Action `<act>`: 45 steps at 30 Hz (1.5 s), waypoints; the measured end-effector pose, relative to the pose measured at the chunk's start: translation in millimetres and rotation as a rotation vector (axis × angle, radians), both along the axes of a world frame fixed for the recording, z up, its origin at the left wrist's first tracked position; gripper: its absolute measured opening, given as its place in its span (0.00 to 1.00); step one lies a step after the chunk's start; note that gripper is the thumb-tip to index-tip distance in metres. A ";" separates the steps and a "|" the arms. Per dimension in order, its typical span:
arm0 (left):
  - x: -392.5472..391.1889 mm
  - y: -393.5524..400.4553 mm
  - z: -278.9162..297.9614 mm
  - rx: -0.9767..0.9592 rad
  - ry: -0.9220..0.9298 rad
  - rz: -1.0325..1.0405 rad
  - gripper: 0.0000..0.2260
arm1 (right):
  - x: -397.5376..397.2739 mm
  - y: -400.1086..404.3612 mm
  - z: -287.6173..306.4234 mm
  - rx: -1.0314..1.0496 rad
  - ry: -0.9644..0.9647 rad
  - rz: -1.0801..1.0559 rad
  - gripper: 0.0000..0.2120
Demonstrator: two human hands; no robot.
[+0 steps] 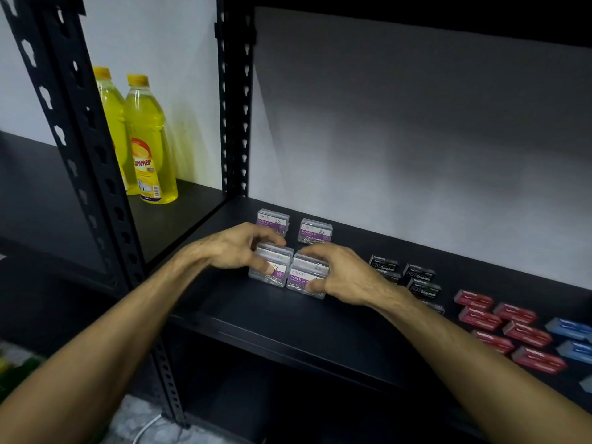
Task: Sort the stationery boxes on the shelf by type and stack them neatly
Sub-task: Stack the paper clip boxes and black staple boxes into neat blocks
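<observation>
On the black shelf (256,309) stand clear paper clip boxes with purple labels. My left hand (234,248) grips the front left stack (272,277). My right hand (342,274) grips the front right stack (304,280), touching the left one. Behind them stand two more paper clip boxes, one at the left (274,221) and one at the right (315,230). To the right lie black staple boxes (419,277), then red staple boxes (512,328), then blue ones (570,328) at the frame edge.
Two yellow bottles (147,139) stand on the neighbouring shelf bay at the left, beyond a black perforated upright (235,107). Another upright (93,174) rises in front left. A white wall backs the shelf. A lower shelf lies dark beneath.
</observation>
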State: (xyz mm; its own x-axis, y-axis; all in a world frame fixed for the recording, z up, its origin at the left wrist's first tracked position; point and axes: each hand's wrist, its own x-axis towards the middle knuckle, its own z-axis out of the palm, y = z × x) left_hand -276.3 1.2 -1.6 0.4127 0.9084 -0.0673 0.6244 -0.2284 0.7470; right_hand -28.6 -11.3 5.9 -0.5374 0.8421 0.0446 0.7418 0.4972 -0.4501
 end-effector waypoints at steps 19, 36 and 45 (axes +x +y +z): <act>-2.3 89.7 -8.4 0.171 -0.112 0.451 0.12 | 1.6 77.2 4.8 0.146 0.092 -0.161 0.17; 12.1 83.7 -16.0 0.111 -0.211 0.318 0.07 | -1.0 77.3 -8.0 -0.059 0.211 -0.120 0.17; 9.5 59.3 -8.7 0.060 -0.140 0.230 0.07 | 4.3 54.2 -6.4 -0.087 0.196 -0.109 0.16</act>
